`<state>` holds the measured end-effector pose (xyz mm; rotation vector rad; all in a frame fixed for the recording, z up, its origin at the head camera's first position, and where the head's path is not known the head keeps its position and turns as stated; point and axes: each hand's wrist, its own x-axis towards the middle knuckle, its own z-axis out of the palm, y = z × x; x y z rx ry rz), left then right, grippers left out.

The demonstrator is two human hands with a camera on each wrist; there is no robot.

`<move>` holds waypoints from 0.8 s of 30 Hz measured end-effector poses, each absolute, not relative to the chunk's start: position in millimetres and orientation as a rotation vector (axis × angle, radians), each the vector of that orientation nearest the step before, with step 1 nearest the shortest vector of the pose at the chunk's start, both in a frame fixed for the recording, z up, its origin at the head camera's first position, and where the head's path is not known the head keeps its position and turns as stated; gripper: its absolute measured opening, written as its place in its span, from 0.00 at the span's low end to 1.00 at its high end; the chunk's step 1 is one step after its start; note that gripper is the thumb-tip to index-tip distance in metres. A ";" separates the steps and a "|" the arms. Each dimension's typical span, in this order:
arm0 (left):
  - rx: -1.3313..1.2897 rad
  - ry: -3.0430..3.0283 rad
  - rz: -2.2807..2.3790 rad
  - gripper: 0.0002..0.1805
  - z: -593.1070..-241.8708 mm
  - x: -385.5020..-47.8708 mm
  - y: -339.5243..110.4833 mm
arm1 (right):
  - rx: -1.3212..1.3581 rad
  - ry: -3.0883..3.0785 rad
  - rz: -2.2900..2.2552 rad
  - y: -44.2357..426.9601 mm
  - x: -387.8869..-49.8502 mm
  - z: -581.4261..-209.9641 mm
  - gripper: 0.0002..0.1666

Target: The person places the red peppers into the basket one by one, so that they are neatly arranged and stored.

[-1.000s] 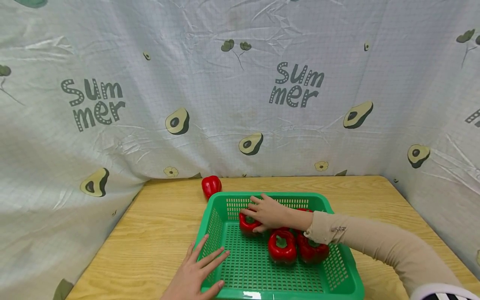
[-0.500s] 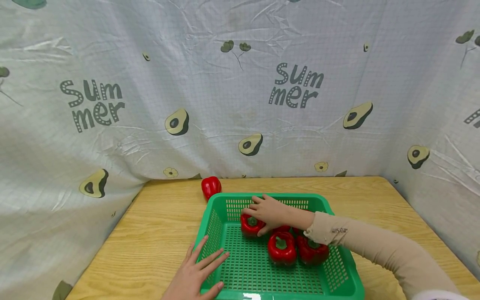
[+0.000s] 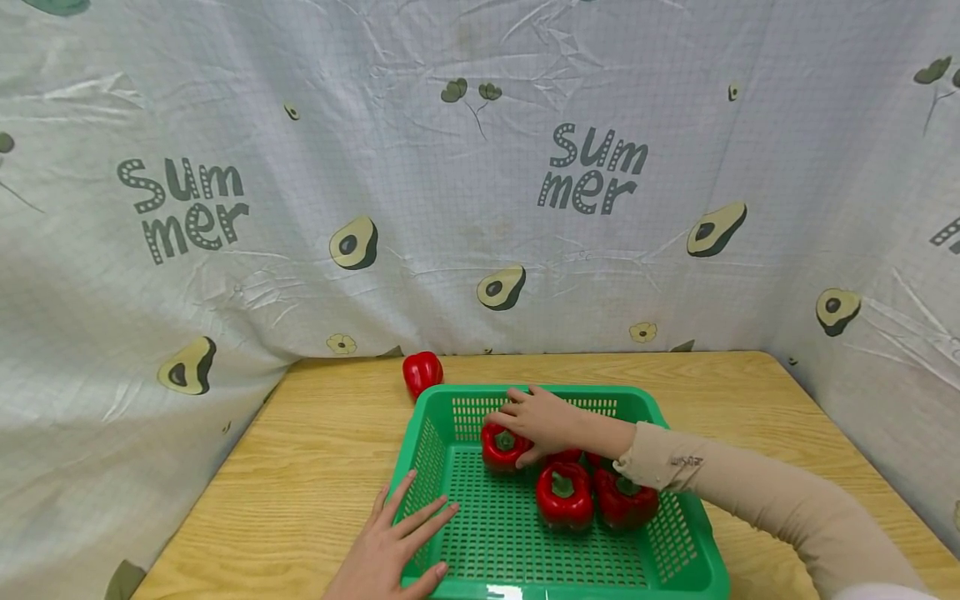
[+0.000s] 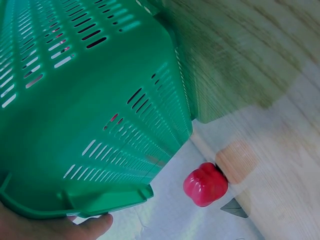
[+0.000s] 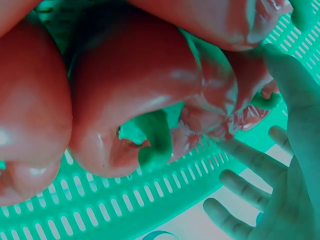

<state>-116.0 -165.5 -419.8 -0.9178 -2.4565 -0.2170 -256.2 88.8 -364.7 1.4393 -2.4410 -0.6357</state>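
A green plastic basket (image 3: 600, 590) with slotted walls stands on the wooden table. Inside it, several red bell peppers (image 3: 564, 510) are gathered toward the back and right. My right hand (image 3: 546, 418) reaches over them and holds the leftmost bell pepper (image 3: 501, 454), its thumb at the front and index finger over the far side. In the right wrist view, the other fingers spread beyond that pepper. My left hand (image 3: 378, 552) rests with spread, straight fingers across the basket's left rim. The left wrist view shows only part of that hand (image 4: 45, 227) at the rim.
One more red bell pepper (image 3: 422, 373) lies on the table outside the basket, behind its back left corner. Printed cloth (image 3: 420, 208) hangs behind and beside the table (image 3: 285, 467). My right forearm crosses the basket's right side.
My right hand has shifted slightly right, its thumb now against the front of the leftmost pepper, which has also moved a little right. The left hand and basket stay put.
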 end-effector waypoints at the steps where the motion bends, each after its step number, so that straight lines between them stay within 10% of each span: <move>1: -0.917 -2.456 -0.221 0.33 -419.6 -115.9 -165.5 | 1.438 -2.443 -0.635 89.1 -255.8 -363.6 0.44; 24: -0.921 -2.455 -0.219 0.32 -418.4 -114.9 -165.7 | 1.455 -2.453 -0.246 93.4 -268.7 -335.7 0.29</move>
